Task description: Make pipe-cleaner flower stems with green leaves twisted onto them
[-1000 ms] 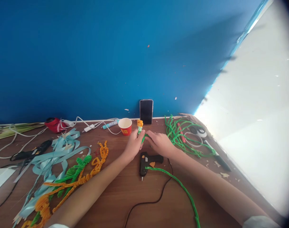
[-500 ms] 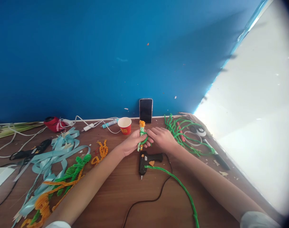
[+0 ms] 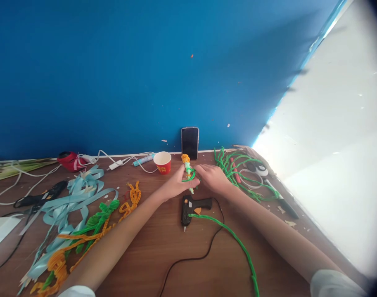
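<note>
Left fingers (image 3: 184, 180) hold the pipe-cleaner stem (image 3: 188, 171) near-upright, orange head (image 3: 185, 158) topmost.

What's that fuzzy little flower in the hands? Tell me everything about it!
The flower is a small stick of fuzzy craft wire: an orange top, a pale green stem and a brighter green strand looped round its middle. It stands nearly upright, leaning a little, above the wooden table in front of the phone. The left hand pinches it from one side, the right hand from the other.
</note>
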The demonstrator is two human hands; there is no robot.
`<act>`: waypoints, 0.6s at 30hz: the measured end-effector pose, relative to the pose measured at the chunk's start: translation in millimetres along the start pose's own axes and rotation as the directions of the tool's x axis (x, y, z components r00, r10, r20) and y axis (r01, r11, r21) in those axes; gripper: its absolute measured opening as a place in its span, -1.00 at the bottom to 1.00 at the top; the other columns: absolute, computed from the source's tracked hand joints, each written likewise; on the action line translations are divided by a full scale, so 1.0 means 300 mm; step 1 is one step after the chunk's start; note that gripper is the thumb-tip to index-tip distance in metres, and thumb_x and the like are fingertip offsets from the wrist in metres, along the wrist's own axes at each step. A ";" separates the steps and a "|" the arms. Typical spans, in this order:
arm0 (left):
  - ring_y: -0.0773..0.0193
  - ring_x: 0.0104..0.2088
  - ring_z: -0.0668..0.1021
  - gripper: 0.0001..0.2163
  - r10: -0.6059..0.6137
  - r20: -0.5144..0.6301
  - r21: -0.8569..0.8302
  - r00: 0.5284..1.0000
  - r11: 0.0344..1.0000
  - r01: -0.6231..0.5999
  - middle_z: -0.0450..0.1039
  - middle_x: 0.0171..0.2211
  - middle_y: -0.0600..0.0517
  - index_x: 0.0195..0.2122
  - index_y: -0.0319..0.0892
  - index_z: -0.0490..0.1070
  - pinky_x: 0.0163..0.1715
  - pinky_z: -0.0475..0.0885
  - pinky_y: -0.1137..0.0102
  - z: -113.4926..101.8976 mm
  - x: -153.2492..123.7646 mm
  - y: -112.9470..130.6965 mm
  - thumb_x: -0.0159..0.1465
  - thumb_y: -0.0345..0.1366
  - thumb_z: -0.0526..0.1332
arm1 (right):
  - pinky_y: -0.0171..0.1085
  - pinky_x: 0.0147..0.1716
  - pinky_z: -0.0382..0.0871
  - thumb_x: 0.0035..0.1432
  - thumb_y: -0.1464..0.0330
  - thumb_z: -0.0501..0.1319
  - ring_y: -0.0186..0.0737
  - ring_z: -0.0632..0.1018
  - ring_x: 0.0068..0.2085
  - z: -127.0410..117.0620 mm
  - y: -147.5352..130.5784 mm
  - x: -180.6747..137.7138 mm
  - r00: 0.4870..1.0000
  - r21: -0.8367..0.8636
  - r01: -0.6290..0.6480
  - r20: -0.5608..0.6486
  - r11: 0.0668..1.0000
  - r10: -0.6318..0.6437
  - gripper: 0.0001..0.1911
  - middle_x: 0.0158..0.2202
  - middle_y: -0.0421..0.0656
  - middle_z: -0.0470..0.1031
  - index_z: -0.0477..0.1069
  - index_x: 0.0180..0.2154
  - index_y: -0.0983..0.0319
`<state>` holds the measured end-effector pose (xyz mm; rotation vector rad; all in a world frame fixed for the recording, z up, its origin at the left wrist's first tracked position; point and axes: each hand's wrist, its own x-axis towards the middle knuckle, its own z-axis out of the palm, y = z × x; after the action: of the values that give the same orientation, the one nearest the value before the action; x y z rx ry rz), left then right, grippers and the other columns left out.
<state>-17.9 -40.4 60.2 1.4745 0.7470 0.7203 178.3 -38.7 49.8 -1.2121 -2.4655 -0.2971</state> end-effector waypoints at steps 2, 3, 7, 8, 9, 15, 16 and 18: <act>0.32 -0.34 0.52 -0.62 0.016 -0.073 0.047 0.997 0.999 -0.012 0.43 -0.28 -0.01 -0.10 -0.20 0.24 -0.34 0.44 0.40 0.000 0.011 -0.009 0.18 -0.10 0.26 | -0.27 -0.45 -0.06 0.29 0.41 0.01 -0.28 0.40 -0.39 0.012 -0.003 -0.002 1.000 0.012 -0.007 0.004 1.000 0.006 -0.88 -0.39 -0.17 0.46 0.31 -0.26 0.25; 0.32 -0.36 0.52 -0.64 0.025 -0.098 0.066 0.995 0.998 -0.019 0.43 -0.30 0.00 -0.12 -0.21 0.26 -0.35 0.44 0.40 -0.002 0.017 -0.016 0.19 -0.08 0.24 | -0.27 -0.45 -0.05 0.31 0.41 -0.01 -0.28 0.41 -0.38 0.019 -0.005 -0.003 1.000 0.013 -0.008 0.010 1.000 0.008 -0.86 -0.38 -0.16 0.47 0.31 -0.25 0.25; 0.36 -0.41 0.49 -0.66 0.065 -0.141 0.071 0.988 0.996 -0.055 0.44 -0.35 0.01 -0.19 -0.23 0.29 -0.37 0.42 0.43 -0.020 0.037 -0.063 0.16 -0.09 0.26 | -0.28 -0.45 -0.03 0.33 0.39 -0.03 -0.26 0.44 -0.36 0.059 -0.004 -0.013 0.998 -0.012 -0.020 0.055 1.000 0.020 -0.84 -0.37 -0.15 0.48 0.30 -0.24 0.24; 0.36 -0.39 0.50 -0.66 0.060 -0.138 0.048 0.989 0.997 -0.054 0.44 -0.33 0.00 -0.19 -0.24 0.29 -0.38 0.41 0.44 -0.026 0.040 -0.078 0.17 -0.09 0.26 | -0.28 -0.44 -0.02 0.34 0.38 -0.04 -0.26 0.44 -0.35 0.071 -0.003 -0.017 0.997 -0.014 -0.031 0.066 0.999 0.032 -0.83 -0.36 -0.15 0.49 0.30 -0.24 0.24; 0.34 -0.36 0.50 -0.66 0.050 -0.129 0.022 0.990 0.999 -0.047 0.44 -0.32 0.00 -0.18 -0.23 0.29 -0.39 0.40 0.46 -0.033 0.043 -0.093 0.16 -0.09 0.26 | -0.28 -0.44 -0.01 0.35 0.37 -0.04 -0.26 0.45 -0.35 0.084 -0.001 -0.020 0.996 -0.011 -0.043 0.074 0.999 0.044 -0.82 -0.36 -0.15 0.49 0.30 -0.23 0.23; 0.32 -0.36 0.51 -0.63 0.017 -0.044 -0.109 0.999 0.994 -0.021 0.44 -0.37 0.00 -0.18 -0.23 0.34 -0.46 0.32 0.49 -0.068 0.054 -0.155 0.27 0.02 0.08 | -0.32 -0.39 0.07 0.38 0.30 -0.09 -0.25 0.47 -0.27 0.143 0.008 -0.029 0.995 0.018 -0.081 0.057 0.997 0.080 -0.75 -0.31 -0.12 0.49 0.31 -0.23 0.23; 0.32 -0.37 0.51 -0.63 0.018 -0.053 -0.115 0.998 0.993 -0.024 0.44 -0.37 0.00 -0.19 -0.24 0.34 -0.44 0.33 0.48 -0.069 0.056 -0.159 0.26 0.02 0.09 | -0.33 -0.39 0.07 0.38 0.30 -0.09 -0.24 0.46 -0.27 0.146 0.009 -0.029 0.996 0.014 -0.070 0.050 0.997 0.069 -0.74 -0.31 -0.11 0.49 0.31 -0.23 0.23; 0.32 -0.38 0.51 -0.65 0.019 -0.073 -0.113 0.997 0.993 -0.027 0.44 -0.39 0.02 -0.19 -0.24 0.35 -0.39 0.37 0.45 -0.068 0.059 -0.163 0.23 -0.01 0.15 | -0.32 -0.39 0.08 0.38 0.27 -0.07 -0.24 0.46 -0.27 0.148 0.008 -0.029 0.999 -0.001 -0.038 0.036 0.999 0.038 -0.73 -0.32 -0.11 0.49 0.33 -0.24 0.23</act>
<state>-25.1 -13.2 12.0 1.3613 0.7324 0.8245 174.6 -28.1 6.0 -1.2733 -2.4704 -0.2672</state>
